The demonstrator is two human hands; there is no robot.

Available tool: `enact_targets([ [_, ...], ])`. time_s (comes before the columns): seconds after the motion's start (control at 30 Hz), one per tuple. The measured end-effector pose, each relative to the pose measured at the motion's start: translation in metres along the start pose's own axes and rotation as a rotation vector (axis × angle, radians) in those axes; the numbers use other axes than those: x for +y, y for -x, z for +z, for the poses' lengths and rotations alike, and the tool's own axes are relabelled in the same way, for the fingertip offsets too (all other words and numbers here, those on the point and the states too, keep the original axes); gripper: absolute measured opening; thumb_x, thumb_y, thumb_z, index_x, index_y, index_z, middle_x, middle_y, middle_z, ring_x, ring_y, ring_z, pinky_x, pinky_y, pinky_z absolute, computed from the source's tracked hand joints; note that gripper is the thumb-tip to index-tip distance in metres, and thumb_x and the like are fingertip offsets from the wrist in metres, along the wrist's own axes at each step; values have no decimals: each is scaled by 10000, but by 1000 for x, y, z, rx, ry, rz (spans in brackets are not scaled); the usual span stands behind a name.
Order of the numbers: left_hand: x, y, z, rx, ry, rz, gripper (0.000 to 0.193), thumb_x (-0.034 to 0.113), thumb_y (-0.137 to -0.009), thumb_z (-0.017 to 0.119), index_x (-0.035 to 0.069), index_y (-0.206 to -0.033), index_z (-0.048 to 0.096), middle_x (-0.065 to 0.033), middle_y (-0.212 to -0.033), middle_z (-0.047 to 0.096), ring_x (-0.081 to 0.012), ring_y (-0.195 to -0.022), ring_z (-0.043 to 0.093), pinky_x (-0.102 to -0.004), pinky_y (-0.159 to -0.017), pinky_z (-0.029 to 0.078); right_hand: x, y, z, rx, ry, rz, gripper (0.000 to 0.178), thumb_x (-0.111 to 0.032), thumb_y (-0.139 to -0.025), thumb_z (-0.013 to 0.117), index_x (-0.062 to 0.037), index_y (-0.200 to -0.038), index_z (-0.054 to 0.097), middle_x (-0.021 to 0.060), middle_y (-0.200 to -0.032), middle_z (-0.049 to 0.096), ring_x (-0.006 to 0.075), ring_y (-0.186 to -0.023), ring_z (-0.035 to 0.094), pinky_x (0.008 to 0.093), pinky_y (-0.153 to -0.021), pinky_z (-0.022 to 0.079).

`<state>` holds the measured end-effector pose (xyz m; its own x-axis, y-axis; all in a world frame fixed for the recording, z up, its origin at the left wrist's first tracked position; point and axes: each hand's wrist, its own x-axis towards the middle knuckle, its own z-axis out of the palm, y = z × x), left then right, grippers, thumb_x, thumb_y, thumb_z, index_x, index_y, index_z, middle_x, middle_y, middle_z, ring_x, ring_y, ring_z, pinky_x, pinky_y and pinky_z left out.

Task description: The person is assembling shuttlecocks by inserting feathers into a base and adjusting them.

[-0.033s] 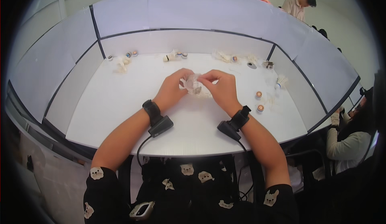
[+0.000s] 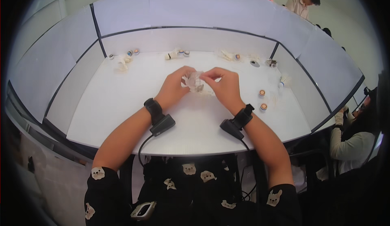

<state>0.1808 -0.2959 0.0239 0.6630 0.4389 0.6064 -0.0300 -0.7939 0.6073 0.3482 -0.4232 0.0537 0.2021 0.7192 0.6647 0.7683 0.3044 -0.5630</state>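
Note:
Above the middle of the white table point(image 2: 183, 128), my two hands meet over a translucent, whitish piece point(image 2: 195, 82) with thin, uneven edges. Its exact kind is not clear. My left hand point(image 2: 177, 86) curls around its left side, with some fingers hidden behind it. At its upper right, my right hand point(image 2: 224, 84) pinches the edge between thumb and fingertips. Pale feather-like bits point(image 2: 208, 90) show just beneath the hands. Right of my right hand stand two shuttlecock corks point(image 2: 262, 93), capless of feathers, with orange-brown tops.
Along the back lie a shuttlecock point(image 2: 172, 55), loose feathers point(image 2: 122, 66) and several corks point(image 2: 136, 51). Another shuttlecock point(image 2: 284, 81) rests by the right wall, near a dark object point(image 2: 271, 63). Low panels point(image 2: 187, 41) enclose the table. Cables hang from both wrist devices point(image 2: 163, 124).
The view has tilted very slightly, so the table's far items appear a little shifted. Both hands keep nearly the same hold on the translucent piece.

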Motion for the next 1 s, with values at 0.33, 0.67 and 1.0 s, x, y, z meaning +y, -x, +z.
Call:
enact_targets([
  [0.33,1,0,2,10,-7,-9,482,-51,-791,735,82,-1237,614,-88,-1129,695,-241,-1013,672,-326,-844,552,5,0,4,58,-141,25,111,-138,-865,803,-31,-885,784,93,-816,774,171,-739,730,287,-714,549],
  [0.67,0,1,0,-25,10,-86,429,51,-829,810,71,-1216,625,-60,-1068,720,-172,-968,673,-332,-881,548,9,-2,3,-20,-129,56,96,-90,-860,796,-8,-908,780,83,-838,772,138,-755,711,275,-725,550],
  [1.0,-6,0,1,-41,-9,-34,449,82,-830,822,65,-1231,623,-71,-1115,712,-198,-990,681,-336,-891,557,13,-1,5,-28,-112,62,86,-79,-863,795,-4,-897,770,88,-850,780,143,-773,728,272,-738,555],
])
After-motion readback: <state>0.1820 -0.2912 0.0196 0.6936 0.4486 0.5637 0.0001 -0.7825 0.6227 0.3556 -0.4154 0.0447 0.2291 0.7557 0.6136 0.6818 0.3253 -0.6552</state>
